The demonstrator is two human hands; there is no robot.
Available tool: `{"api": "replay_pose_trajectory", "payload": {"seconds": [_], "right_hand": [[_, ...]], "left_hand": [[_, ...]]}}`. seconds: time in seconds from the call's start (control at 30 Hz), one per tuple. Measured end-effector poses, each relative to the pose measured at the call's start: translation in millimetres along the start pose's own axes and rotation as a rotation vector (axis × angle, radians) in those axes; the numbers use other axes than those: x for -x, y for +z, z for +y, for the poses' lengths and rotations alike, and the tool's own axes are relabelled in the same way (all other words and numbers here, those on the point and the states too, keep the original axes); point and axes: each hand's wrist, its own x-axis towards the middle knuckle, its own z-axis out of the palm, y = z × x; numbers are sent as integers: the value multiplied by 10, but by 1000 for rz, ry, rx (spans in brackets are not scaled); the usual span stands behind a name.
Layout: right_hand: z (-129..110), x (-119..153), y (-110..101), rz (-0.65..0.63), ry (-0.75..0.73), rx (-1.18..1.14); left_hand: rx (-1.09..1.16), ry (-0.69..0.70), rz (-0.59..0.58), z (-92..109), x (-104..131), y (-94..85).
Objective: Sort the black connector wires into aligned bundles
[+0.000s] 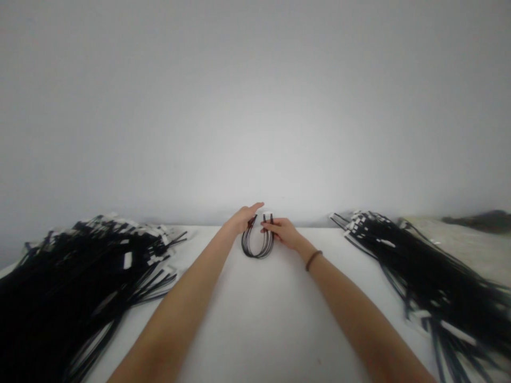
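Note:
A thin black wire harness (257, 256) hangs in a U-shaped bend between my two hands, above the far part of the table. Its several strands end in small pale tips, and a white connector shows at the top right. My left hand (244, 217) grips the left end, one finger stretched out to the right. Beside it, my right hand (282, 230) pinches the right end, where two dark strands stand up past the fingertips. The part of the left end inside my fingers is hidden.
A big heap of black cables with white connectors (128, 260) covers the left of the white table (263, 319). On the right lies another cable pile (423, 266), beside a clear plastic bag (463, 239). A plain pale wall (255, 106) rises behind the table.

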Motion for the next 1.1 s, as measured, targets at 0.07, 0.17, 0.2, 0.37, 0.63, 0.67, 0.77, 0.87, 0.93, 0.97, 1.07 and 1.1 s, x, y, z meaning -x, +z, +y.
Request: {"api": "replay_pose_trajectory", "payload": {"seconds": [0.07,0.17,0.2,0.37,0.63,0.67,0.77,0.87,0.93,0.97,1.07,1.1], "right_hand": [[12,-5,-69,40,-26,90],[33,-1,-174,108,-59,130],[40,1,-202,129,-64,118],[65,3,-255,164,-53,91],[65,-8,-252,155,-58,32],[65,-10,-254,153,-56,25],[68,-13,-263,149,-63,13],[70,-10,-271,152,-71,18],[70,-6,-274,160,-73,27],[69,-3,-274,161,-74,32],[68,1,-272,159,-77,32],[69,1,-271,155,-76,31]], "left_hand": [[79,-16,-54,34,-6,-140],[102,-49,-194,45,33,-361],[91,-56,-234,40,51,-424],[-27,6,-308,-17,90,-549],[-26,8,-407,-124,11,-470],[-16,21,-394,-124,4,-481],[23,76,-336,-103,1,-527],[53,111,-292,-63,23,-552],[62,111,-267,-31,46,-553],[65,111,-253,-14,58,-551],[56,125,-226,33,89,-547],[41,134,-231,44,98,-548]]}}
